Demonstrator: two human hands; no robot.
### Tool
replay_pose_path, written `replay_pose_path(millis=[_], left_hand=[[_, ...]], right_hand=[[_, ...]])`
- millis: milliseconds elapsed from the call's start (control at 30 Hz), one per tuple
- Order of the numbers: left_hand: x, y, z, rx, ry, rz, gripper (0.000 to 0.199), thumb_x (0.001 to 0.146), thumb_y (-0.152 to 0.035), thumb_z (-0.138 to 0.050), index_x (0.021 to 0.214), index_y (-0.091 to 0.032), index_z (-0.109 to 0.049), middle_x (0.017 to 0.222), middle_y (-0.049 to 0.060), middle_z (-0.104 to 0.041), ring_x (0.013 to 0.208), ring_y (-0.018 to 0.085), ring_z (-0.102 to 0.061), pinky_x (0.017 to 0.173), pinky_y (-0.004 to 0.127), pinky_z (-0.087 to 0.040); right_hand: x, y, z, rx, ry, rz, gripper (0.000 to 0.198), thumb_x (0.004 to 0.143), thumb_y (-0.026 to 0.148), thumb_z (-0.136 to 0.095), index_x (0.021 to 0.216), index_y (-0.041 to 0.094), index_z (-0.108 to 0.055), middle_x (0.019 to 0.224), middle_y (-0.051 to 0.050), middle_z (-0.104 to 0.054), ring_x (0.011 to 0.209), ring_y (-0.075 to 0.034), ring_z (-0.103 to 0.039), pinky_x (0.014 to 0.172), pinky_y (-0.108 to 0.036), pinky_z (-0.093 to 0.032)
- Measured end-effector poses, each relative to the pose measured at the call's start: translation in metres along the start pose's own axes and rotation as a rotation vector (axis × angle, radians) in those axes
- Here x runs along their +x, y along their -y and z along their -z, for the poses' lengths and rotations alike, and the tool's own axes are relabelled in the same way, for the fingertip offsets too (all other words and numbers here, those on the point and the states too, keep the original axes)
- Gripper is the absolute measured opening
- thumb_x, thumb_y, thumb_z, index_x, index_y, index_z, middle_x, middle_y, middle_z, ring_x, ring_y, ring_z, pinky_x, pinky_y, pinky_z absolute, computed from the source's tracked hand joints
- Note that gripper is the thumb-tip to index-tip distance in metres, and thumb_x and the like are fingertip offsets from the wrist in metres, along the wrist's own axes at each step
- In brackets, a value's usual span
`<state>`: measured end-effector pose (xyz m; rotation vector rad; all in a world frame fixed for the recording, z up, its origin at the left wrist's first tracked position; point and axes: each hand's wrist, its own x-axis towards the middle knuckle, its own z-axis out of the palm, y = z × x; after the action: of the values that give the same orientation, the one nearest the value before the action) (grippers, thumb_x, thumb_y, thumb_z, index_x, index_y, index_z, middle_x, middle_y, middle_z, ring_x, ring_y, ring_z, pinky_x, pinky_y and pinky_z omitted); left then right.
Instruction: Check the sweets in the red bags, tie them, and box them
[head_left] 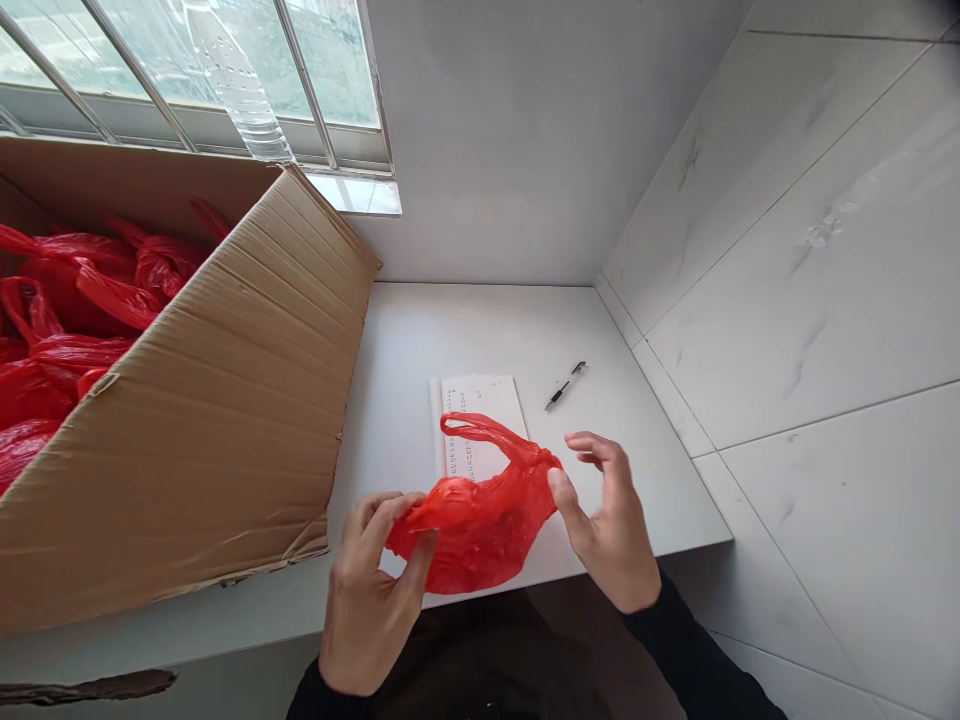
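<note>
A red plastic bag (487, 540) is at the front edge of the white table, bulging with contents I cannot make out. One handle loop sticks up to the left over the notebook. My left hand (375, 580) pinches the bag's left end between thumb and fingers. On the other side, my right hand (611, 520) has its thumb and fingers spread apart, the thumb tip at the bag's gathered right end. An open notebook (499, 400) with columns of small writing lies behind the bag, partly covered by it. A black pen (565, 386) rests to the notebook's right.
A large open cardboard box (225, 420) stands on the left of the table (420, 320), holding several red plastic bags (90, 290). A clear plastic bottle (240, 85) stands by the barred window. Tiled wall (817, 300) bounds the right side.
</note>
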<state>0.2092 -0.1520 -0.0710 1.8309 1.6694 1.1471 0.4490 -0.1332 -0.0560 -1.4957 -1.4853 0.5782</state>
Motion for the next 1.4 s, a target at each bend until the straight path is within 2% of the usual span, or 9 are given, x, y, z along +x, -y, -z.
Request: replay_pose_path(millis=[133, 267, 400, 533, 700, 967, 1133, 1267, 1400], left_hand=[[-0.008, -0.004, 0.010, 0.032, -0.084, -0.112, 0.029, 0.089, -0.017, -0.063, 0.111, -0.034, -0.070, 0.097, 0.001, -0.050, 0.087, 0.019, -0.054, 0.078, 0.032, -0.045], [-0.022, -0.014, 0.022, -0.069, -0.072, -0.004, 0.035, 0.088, -0.018, -0.061, 0.116, -0.036, -0.072, 0.087, -0.002, -0.066, 0.073, 0.016, -0.059, 0.066, 0.028, -0.047], [-0.024, -0.020, 0.028, -0.295, -0.073, 0.371, 0.028, 0.080, -0.033, -0.073, 0.108, -0.031, -0.075, 0.108, 0.001, -0.076, 0.096, 0.025, -0.069, 0.087, 0.030, -0.053], [-0.019, -0.023, 0.026, -0.524, -0.006, 0.384, 0.030, 0.072, -0.040, -0.080, 0.099, -0.029, -0.074, 0.101, 0.004, -0.073, 0.091, 0.025, -0.069, 0.076, 0.026, -0.058], [-0.026, -0.034, 0.013, -0.662, 0.064, 0.558, 0.042, 0.064, -0.028, -0.088, 0.092, -0.030, -0.056, 0.089, -0.003, -0.061, 0.072, 0.015, -0.059, 0.063, 0.019, -0.052], [-0.028, -0.013, 0.010, -0.892, -0.032, 0.736, 0.028, 0.078, -0.035, -0.079, 0.092, -0.028, -0.057, 0.090, -0.002, -0.056, 0.078, 0.014, -0.057, 0.068, 0.018, -0.054], [-0.020, -0.029, 0.011, -0.945, 0.064, 0.882, 0.037, 0.077, -0.045, -0.077, 0.107, -0.030, -0.059, 0.101, 0.001, -0.064, 0.077, 0.017, -0.063, 0.064, 0.022, -0.055], [-0.020, -0.045, 0.008, -0.735, 0.163, 0.856, 0.058, 0.070, -0.048, -0.083, 0.116, -0.035, -0.050, 0.101, 0.000, -0.070, 0.083, 0.021, -0.070, 0.078, 0.026, -0.054], [-0.028, -0.033, -0.001, -0.591, 0.256, 0.737, 0.045, 0.079, -0.050, -0.074, 0.113, -0.030, -0.052, 0.096, 0.000, -0.068, 0.064, 0.015, -0.064, 0.063, 0.025, -0.052]], right_hand=[[-0.009, 0.021, -0.005, 0.016, 0.204, 0.327, 0.028, 0.096, 0.019, -0.052, 0.121, 0.032, -0.049, 0.113, -0.005, -0.061, 0.111, -0.026, -0.057, 0.097, -0.046, -0.049], [-0.005, 0.014, -0.016, -0.270, 0.477, 0.481, 0.024, 0.100, 0.022, -0.051, 0.124, 0.025, -0.054, 0.109, -0.004, -0.068, 0.100, -0.024, -0.061, 0.116, -0.055, -0.030], [-0.006, 0.013, -0.012, -0.359, 0.422, 0.505, 0.014, 0.101, 0.020, -0.048, 0.095, 0.021, -0.061, 0.083, 0.001, -0.065, 0.076, -0.017, -0.056, 0.113, -0.049, -0.032], [-0.017, 0.023, -0.006, -0.478, 0.574, 0.449, 0.034, 0.104, 0.025, -0.037, 0.079, 0.020, -0.059, 0.066, 0.000, -0.061, 0.062, -0.017, -0.053, 0.083, -0.039, -0.048], [-0.019, 0.026, -0.022, -0.840, 0.757, 0.306, 0.031, 0.102, 0.026, -0.040, 0.123, 0.015, -0.061, 0.065, -0.005, -0.066, 0.059, -0.026, -0.064, 0.066, -0.040, -0.052], [0.003, 0.022, -0.012, -0.905, 0.737, 0.006, 0.056, 0.096, 0.035, -0.060, 0.144, 0.013, -0.041, 0.062, 0.001, -0.066, 0.056, -0.027, -0.067, 0.056, -0.040, -0.052], [0.002, 0.023, -0.011, -0.942, 0.754, 0.075, 0.029, 0.095, 0.026, -0.060, 0.124, 0.024, -0.058, 0.063, 0.002, -0.068, 0.059, -0.026, -0.070, 0.056, -0.038, -0.051], [-0.002, 0.027, -0.013, -0.977, 0.790, 0.187, 0.040, 0.090, 0.021, -0.066, 0.128, 0.027, -0.057, 0.069, 0.001, -0.070, 0.059, -0.025, -0.069, 0.053, -0.034, -0.048], [-0.006, 0.043, -0.001, -0.825, 0.592, 0.273, 0.035, 0.094, 0.020, -0.063, 0.128, 0.022, -0.057, 0.079, -0.003, -0.072, 0.062, -0.022, -0.068, 0.060, -0.035, -0.052]])
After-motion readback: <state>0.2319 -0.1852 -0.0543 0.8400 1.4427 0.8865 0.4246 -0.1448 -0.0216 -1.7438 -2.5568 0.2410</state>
